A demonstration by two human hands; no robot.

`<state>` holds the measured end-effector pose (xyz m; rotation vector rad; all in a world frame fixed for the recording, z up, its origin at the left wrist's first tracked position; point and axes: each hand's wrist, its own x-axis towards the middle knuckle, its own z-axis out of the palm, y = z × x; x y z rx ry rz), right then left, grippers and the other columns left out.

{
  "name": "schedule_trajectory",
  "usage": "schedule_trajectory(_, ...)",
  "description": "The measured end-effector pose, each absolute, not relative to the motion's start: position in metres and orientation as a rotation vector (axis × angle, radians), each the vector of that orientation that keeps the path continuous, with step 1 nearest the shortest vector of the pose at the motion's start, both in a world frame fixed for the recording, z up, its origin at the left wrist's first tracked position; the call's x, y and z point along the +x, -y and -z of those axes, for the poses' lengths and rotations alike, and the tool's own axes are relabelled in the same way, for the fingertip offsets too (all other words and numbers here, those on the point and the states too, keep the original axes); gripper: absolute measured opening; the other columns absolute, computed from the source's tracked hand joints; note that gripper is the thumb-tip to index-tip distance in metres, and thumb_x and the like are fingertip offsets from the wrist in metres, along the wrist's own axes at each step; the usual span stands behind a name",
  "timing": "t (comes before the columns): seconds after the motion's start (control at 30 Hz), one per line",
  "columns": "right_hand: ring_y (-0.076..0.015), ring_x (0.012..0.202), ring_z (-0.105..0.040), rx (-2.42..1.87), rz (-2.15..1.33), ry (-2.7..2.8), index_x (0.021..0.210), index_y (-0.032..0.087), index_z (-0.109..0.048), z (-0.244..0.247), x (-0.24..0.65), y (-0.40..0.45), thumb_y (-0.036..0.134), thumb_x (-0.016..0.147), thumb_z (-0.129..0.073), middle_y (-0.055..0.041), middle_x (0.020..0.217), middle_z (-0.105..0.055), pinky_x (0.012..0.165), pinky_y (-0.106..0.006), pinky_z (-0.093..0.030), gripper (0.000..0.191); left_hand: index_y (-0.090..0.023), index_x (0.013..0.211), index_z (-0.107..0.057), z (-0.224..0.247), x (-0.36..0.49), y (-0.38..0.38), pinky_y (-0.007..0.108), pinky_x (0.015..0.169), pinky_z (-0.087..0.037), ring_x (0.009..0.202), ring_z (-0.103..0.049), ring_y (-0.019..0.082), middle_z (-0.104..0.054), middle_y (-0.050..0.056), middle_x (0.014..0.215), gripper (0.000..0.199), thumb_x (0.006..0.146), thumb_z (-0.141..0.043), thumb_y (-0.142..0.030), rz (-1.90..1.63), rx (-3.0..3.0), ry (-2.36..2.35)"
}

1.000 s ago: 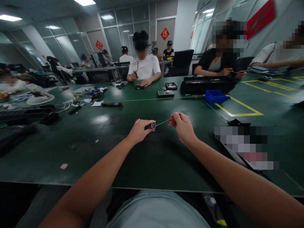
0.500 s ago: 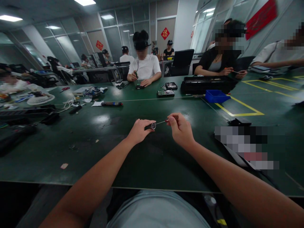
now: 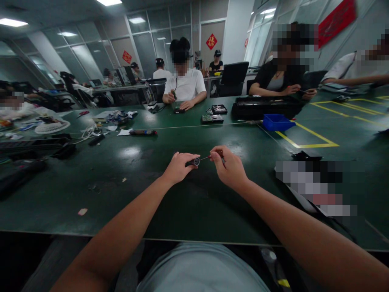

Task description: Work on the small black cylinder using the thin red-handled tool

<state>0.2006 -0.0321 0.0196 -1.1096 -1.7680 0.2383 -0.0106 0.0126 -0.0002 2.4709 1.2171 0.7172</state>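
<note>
The green table (image 3: 127,202) bears a tan scrap (image 3: 82,211) towards its near edge. A long black casing (image 3: 267,107) lies by the far edge; nearer, a blue bin (image 3: 278,122) sits beside yellow tape (image 3: 319,144). Mixed clutter (image 3: 117,117) lies towards the table's far left corner.

Left hand (image 3: 179,167): fingers curled, thumb opposed | Right hand (image 3: 228,165): fingers pinched | forearms converging (elbows wide)

Red diamond paper sign (image 3: 211,41) on the beige door panel (image 3: 206,59) ahead of me: gold "福".
Smaller red diamond sign (image 3: 127,57): I can't read it.
Long red banner (image 3: 337,22): illegible to me.
</note>
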Motion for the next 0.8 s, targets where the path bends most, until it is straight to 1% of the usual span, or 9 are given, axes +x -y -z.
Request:
schedule_trajectory(0.27,-0.0212,0.077,-0.068,-1.105,-0.205,1.776,0.097,0.022,-0.057,-0.0196,0.2015,0.0311,0.031,0.098,-0.047,-0.0056,0.082,-0.07,0.071,-0.034,-0.048,0.014,-0.03,0.132,-0.059,0.0007,-0.0113,-0.0131,0.06,0.114,-0.021,0.121,-0.056,0.025,-0.065,0.004,0.128,0.041,0.091,-0.063,-0.03,-0.709,2.461,-1.21)
schedule_trajectory(0.43,-0.0219,0.078,-0.066,-1.118,-0.173,1.866,0.097,0.022,-0.058,-0.0219,0.2013,0.0324,0.03,0.097,-0.047,-0.0066,0.083,-0.07,0.071,-0.034,-0.047,0.013,-0.03,0.132,-0.059,0.0016,-0.0115,-0.0142,0.057,0.113,-0.025,0.12,-0.056,0.025,-0.066,0.004,0.127,0.042,0.091,-0.064,-0.029,-0.716,2.472,-1.201)
schedule_trajectory(0.53,-0.0224,0.078,-0.066,-1.126,-0.164,1.884,0.095,0.022,-0.057,-0.0224,0.2014,0.0326,0.03,0.097,-0.047,-0.0075,0.084,-0.07,0.071,-0.035,-0.047,0.013,-0.03,0.132,-0.058,0.001,-0.0113,-0.0137,0.058,0.113,-0.024,0.12,-0.056,0.025,-0.066,0.004,0.126,0.042,0.091,-0.064,-0.03,-0.702,2.48,-1.21)
schedule_trajectory(0.73,-0.0206,0.076,-0.069,-1.13,-0.281,1.734,0.096,0.022,-0.057,-0.0202,0.2019,0.0315,0.033,0.099,-0.045,-0.0049,0.081,-0.07,0.07,-0.034,-0.048,0.016,-0.03,0.132,-0.058,-0.0005,-0.0102,-0.0119,0.059,0.114,-0.023,0.121,-0.056,0.025,-0.065,0.004,0.128,0.041,0.092,-0.064,-0.029,-0.719,2.457,-1.207)
schedule_trajectory(0.8,-0.0201,0.076,-0.07,-1.126,-0.349,1.691,0.096,0.022,-0.057,-0.0183,0.202,0.0301,0.035,0.099,-0.045,-0.0039,0.08,-0.07,0.07,-0.033,-0.049,0.018,-0.029,0.131,-0.059,-0.0001,-0.01,-0.0121,0.057,0.114,-0.024,0.12,-0.057,0.025,-0.066,0.004,0.128,0.041,0.091,-0.065,-0.029,-0.729,2.444,-1.205)
